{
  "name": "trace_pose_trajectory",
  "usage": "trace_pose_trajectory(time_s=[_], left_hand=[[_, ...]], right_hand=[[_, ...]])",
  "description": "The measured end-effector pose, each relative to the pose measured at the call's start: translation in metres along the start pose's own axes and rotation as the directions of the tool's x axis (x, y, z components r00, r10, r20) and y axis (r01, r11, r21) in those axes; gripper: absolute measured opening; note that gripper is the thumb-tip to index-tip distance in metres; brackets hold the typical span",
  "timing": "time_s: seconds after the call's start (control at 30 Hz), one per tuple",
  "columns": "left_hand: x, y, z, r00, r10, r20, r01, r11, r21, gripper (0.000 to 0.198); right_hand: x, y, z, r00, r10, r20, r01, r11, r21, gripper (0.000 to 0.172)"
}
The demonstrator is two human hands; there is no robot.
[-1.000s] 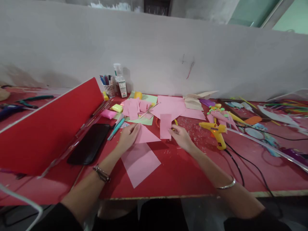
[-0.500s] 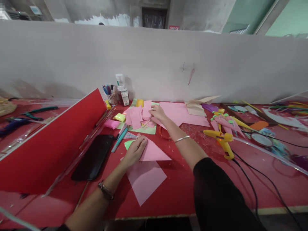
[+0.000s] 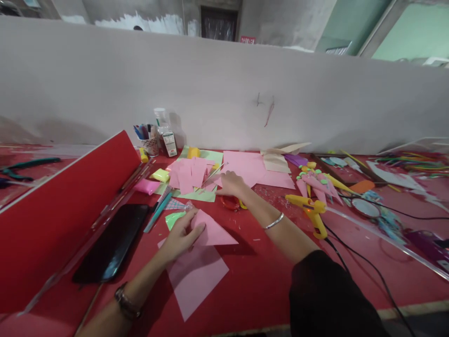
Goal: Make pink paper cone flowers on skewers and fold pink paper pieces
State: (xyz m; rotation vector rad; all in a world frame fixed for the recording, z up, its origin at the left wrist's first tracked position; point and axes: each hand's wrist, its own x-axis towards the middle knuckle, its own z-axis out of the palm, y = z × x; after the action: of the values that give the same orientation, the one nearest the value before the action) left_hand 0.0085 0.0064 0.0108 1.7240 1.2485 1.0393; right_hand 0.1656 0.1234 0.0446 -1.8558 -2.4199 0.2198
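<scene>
A grey partition wall (image 3: pixel 224 93) backs the red surface (image 3: pixel 263 262), which is littered with craft scraps. The left hand (image 3: pixel 180 236) lies open, its fingers flat on a folded pink triangle (image 3: pixel 215 233) that sits on a larger pink sheet (image 3: pixel 196 276) near the front edge. The right hand (image 3: pixel 229 184) reaches forward to the pile of pink slips (image 3: pixel 189 175) and a thin wooden stick (image 3: pixel 214 172), fingers curled down; whether they grip anything cannot be told. Orange-handled scissors (image 3: pixel 229 202) lie just beside it, with a yellow glue gun (image 3: pixel 310 208) further right. The step looks like pinning the fold while fetching something from the pile; picking from it calls for a fine pinch that leaves the loose slips alone.
</scene>
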Motion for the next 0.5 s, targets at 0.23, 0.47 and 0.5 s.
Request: trace_pose_trajectory(time_s=[0.23, 0.47, 0.5], left_hand=[[-0.001, -0.004, -0.001, 0.997, -0.034, -0.07, 0.033, 0.999, -0.015, 0.03], [0.0, -0.007, -0.004, 0.983, -0.118, -0.143, 0.125, 0.992, 0.036, 0.034], [0.001, -0.007, -0.004, 0.98, -0.122, -0.158, 0.13, 0.991, 0.043, 0.034]], right_hand=[[-0.014, 0.004, -0.01, 0.997, 0.081, -0.007, -0.081, 0.978, -0.195, 0.037], [-0.046, -0.003, -0.015, 0.962, 0.241, 0.129, -0.204, 0.947, -0.248, 0.022], [-0.049, -0.003, -0.014, 0.951, 0.266, 0.155, -0.222, 0.941, -0.255, 0.02]])
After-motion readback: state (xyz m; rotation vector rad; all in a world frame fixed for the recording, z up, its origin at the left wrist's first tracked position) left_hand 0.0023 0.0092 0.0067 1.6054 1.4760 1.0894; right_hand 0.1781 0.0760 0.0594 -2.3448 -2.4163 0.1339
